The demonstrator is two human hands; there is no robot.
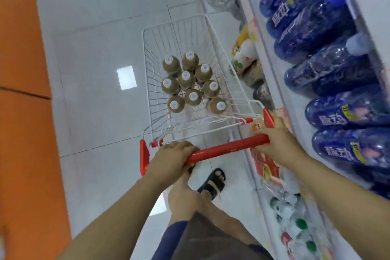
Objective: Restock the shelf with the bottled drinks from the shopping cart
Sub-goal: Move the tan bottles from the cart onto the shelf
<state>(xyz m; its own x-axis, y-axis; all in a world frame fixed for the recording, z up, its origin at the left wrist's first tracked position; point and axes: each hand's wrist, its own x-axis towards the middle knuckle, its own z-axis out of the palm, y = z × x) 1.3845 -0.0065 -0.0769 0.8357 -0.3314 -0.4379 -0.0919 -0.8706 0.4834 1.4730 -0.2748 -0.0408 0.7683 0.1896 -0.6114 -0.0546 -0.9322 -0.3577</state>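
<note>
1. White glossy floor tiles [95,27] fill the aisle, and an orange band [21,69] is seen well to the left of the white wire shopping cart [152,53].
2. To the right of the cart, a white store shelf [272,82] is stocked with large dark blue plastic bottles [316,34]. Smaller packs, too blurred to identify, are kept on its lower tiers.
3. Nine brown bottled drinks with white caps [186,79] are stood upright inside the cart. They are packed in a tight cluster on the basket floor, most of them touching.
4. The cart's red handle bar [228,149] is gripped by both hands. The left hand [171,160] is wrapped round its left end, with the fingers [179,146] curled over the top. The right hand [278,145] is closed round its right end, and nothing else is held.
5. The drinks are judged full, so each should feel fairly heavy for its size. The walls are likely stiff and smooth. Whether they are glass or plastic cannot be told.
6. Because the bodies are crowded together, the shoulder just below the cap is judged the best place to take hold, reached from above. A bottle at the cluster's edge should be taken first.
7. Neighbours may be tipped on the uneven wire floor, so a straight upward lift is advised.
</note>
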